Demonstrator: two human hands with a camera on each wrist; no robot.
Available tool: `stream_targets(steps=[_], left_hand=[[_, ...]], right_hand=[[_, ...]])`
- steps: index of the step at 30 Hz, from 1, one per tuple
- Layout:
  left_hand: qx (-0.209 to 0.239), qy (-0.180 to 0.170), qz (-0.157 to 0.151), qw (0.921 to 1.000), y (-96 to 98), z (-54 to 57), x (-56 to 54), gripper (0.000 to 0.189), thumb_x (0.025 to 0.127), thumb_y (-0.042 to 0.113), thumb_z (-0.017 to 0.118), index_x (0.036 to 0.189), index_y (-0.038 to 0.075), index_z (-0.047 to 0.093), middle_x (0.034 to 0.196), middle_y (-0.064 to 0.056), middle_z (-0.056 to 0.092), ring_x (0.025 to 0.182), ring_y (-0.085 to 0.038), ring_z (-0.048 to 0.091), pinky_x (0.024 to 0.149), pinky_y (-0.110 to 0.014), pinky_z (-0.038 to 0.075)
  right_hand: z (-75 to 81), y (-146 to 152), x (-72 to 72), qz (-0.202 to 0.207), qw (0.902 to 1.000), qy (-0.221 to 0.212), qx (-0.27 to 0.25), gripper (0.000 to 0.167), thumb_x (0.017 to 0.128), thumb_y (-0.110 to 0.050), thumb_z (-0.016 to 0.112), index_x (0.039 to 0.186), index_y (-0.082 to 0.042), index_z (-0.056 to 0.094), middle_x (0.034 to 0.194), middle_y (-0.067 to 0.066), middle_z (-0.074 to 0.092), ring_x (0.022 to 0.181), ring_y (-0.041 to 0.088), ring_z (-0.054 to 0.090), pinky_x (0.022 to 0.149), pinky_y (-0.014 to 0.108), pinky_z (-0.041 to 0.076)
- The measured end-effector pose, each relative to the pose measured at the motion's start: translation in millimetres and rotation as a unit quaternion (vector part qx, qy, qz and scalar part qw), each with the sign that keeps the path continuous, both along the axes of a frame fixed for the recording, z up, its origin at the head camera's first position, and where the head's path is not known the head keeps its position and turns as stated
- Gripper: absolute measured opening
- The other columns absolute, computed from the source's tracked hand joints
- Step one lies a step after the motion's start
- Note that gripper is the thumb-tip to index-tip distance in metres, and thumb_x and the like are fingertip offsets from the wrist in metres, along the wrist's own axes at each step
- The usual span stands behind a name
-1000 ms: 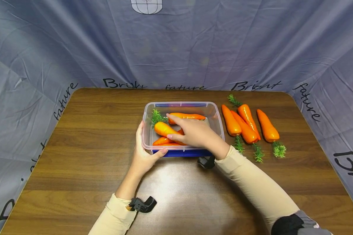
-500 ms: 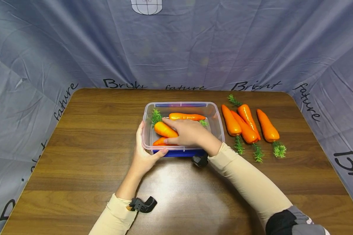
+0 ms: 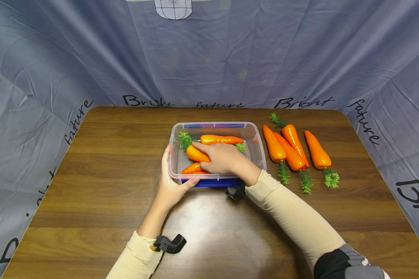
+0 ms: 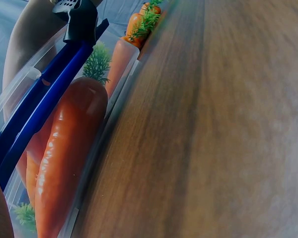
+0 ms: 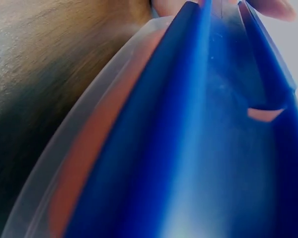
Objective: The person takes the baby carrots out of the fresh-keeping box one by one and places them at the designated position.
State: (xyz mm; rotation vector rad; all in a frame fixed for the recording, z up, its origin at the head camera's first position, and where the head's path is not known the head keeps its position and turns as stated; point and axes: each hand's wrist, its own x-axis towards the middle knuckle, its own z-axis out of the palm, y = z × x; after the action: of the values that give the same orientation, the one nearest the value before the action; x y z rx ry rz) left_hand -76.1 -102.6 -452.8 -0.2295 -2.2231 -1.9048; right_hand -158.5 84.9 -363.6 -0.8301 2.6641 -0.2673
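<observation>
A clear plastic food box [image 3: 260, 155] with blue latch flaps [image 3: 213, 182] stands lidless in the middle. My left hand [image 3: 169, 190] holds its near left corner, thumb on the front rim and fingers along the left side. Inside the box, my right hand [image 3: 225, 158] grips a toy carrot [image 3: 197, 154] with thumb and fingers around its body; the tip is hidden under the hand. Another carrot [image 3: 221, 139] lies along the back wall. At the front wall lie more carrots [image 3: 192, 168], partly covered; the left wrist view shows one carrot [image 4: 72, 148] through the clear wall.
Right of the box, several loose carrots lie on the wooden table [image 3: 101, 174], including one close to the box wall [image 3: 274, 143] and a separate carrot [image 3: 317, 151] farther right. A grey printed curtain [image 3: 209, 58] surrounds the table's back and sides.
My right hand has moved slightly left and lower into the box, closing around the carrot, which has shifted a little to the right. My left hand stays at the corner.
</observation>
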Motion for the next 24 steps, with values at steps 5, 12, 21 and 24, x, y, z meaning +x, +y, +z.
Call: stream_targets(steps=[5,12,21,24], left_hand=[[0.013,-0.001,-0.004,0.9999,0.0,-0.7,-0.7,0.120,0.070,0.010,0.089,0.158,0.032,0.012,0.166,-0.003,0.018,0.147,-0.030,0.031,0.120,-0.051,0.027],[0.015,-0.016,-0.010,0.9997,2.6,16.3,4.4,0.118,0.071,0.005,0.087,0.159,0.018,0.010,0.166,-0.013,0.015,0.148,-0.039,0.026,0.120,-0.055,0.024],[0.021,-0.029,-0.011,0.9993,5.5,32.2,10.4,0.114,0.073,0.004,0.085,0.159,0.015,0.010,0.166,-0.012,0.015,0.149,-0.038,0.024,0.122,-0.054,0.022],[0.023,-0.032,-0.012,0.9991,5.5,32.6,10.5,0.114,0.073,0.004,0.085,0.159,0.015,0.010,0.166,-0.010,0.015,0.150,-0.037,0.022,0.122,-0.053,0.021]], right_hand=[[-1.1,3,1.6,-0.019,0.9995,0.000,-0.026,0.068,0.094,-0.040,0.055,0.157,-0.029,0.031,0.151,0.009,0.049,0.128,0.033,0.057,0.101,0.051,0.048],[0.3,11,3.1,-0.019,0.9978,0.003,-0.063,0.067,0.094,-0.039,0.055,0.156,-0.030,0.031,0.151,0.008,0.050,0.123,0.029,0.060,0.098,0.050,0.050],[10.2,25,3.8,-0.007,0.9959,-0.036,-0.083,0.070,0.098,-0.039,0.053,0.159,-0.030,0.021,0.153,0.009,0.047,0.135,0.029,0.051,0.111,0.049,0.042],[12.7,29,6.5,-0.011,0.9958,-0.030,-0.086,0.070,0.098,-0.039,0.053,0.159,-0.034,0.018,0.149,0.010,0.051,0.130,0.029,0.055,0.107,0.050,0.045]])
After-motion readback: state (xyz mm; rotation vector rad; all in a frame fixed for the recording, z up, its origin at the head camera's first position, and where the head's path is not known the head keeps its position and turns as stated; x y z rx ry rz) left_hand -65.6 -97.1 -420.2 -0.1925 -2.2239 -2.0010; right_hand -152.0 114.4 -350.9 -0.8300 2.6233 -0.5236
